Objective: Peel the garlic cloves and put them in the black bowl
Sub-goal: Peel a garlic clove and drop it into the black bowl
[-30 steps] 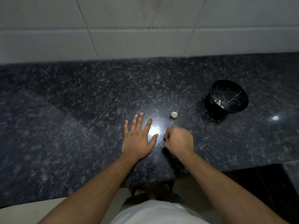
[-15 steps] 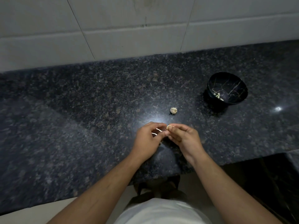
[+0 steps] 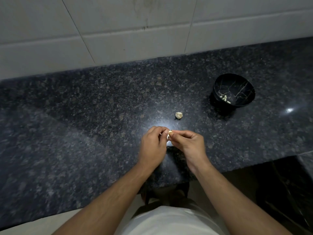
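Now both hands had lifted off the counter point(image 3: 84, 133); left hand point(image 3: 153, 146) and right hand point(image 3: 189, 145) pinched one garlic clove point(image 3: 169, 133), peeling begun; bowl point(image 3: 218, 87) at two o'clock.

Garlic clove point(image 3: 169, 133) mostly hidden between fingers point(image 3: 177, 133); peel state unclear.
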